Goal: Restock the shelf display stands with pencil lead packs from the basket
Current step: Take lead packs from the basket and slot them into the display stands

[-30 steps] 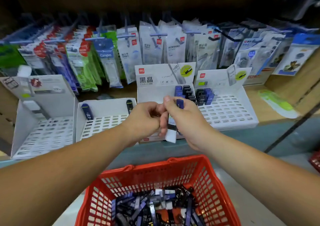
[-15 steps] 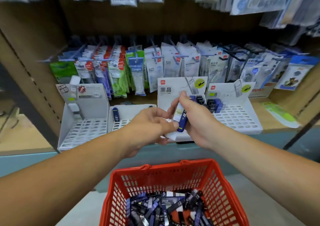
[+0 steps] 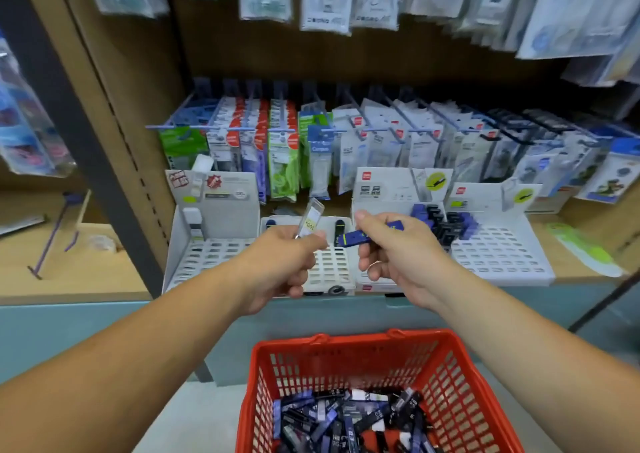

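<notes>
My left hand (image 3: 282, 262) is curled, thumb and forefinger pinching a clear plastic sleeve (image 3: 311, 217) with a yellow-green label, held near upright. My right hand (image 3: 398, 256) is curled around a blue pencil lead pack (image 3: 360, 237), lying roughly level, apart from the sleeve.

Both hands are raised before 4 white display stands on the wooden shelf (image 3: 568, 270). They cover part of the small slotted stand (image 3: 329, 269) and most of the card-headed stand (image 3: 388, 189) beside it. Blue and black packs (image 3: 440, 220) stand upright just left of the right stand (image 3: 498, 258). Hanging packets (image 3: 381, 140) fill the pegs behind.

The red basket (image 3: 346, 352), below between my forearms, holds loose lead packs (image 3: 346, 421).
</notes>
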Demonstrator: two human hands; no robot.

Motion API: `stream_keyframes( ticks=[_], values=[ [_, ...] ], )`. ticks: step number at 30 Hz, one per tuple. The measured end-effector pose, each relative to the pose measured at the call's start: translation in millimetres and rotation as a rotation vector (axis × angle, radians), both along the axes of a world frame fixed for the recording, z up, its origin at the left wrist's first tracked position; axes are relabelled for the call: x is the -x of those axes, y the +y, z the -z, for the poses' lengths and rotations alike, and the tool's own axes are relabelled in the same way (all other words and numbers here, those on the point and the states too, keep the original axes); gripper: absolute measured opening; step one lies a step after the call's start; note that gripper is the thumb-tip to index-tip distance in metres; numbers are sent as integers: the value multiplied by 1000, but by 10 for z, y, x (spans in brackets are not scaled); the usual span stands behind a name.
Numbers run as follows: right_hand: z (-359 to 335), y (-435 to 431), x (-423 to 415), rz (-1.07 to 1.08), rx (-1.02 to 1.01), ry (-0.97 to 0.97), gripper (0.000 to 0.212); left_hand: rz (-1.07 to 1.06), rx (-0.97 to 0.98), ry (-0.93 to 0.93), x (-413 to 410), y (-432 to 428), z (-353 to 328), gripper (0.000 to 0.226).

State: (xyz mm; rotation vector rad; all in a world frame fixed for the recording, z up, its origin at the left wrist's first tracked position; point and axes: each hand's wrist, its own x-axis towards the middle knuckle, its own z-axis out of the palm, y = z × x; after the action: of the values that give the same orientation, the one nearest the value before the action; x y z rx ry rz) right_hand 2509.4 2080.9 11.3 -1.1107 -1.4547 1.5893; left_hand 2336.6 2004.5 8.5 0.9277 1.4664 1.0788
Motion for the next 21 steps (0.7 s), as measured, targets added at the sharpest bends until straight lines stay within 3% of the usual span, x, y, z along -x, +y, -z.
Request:
stream_keyframes(
  ticks=[5, 10, 14, 17, 21],
  values=[
    [153, -171, 348, -145, 29, 51, 29, 63, -62, -31, 294, -139, 97, 30],
    [92, -186, 606, -345, 136, 43, 49, -3, -113, -4, 729, -267, 261, 28],
    [119, -184, 699, -347, -128, -142, 15, -4, -116, 10, 961, -380, 284, 24],
    [166, -173, 859, -371, -299, -350, 8, 7, -134, 67, 1066, -453, 308, 21],
    [164, -155, 1168, -444, -305, -345, 21, -36, -151, 133, 1179, -441, 346, 25]
  ],
)
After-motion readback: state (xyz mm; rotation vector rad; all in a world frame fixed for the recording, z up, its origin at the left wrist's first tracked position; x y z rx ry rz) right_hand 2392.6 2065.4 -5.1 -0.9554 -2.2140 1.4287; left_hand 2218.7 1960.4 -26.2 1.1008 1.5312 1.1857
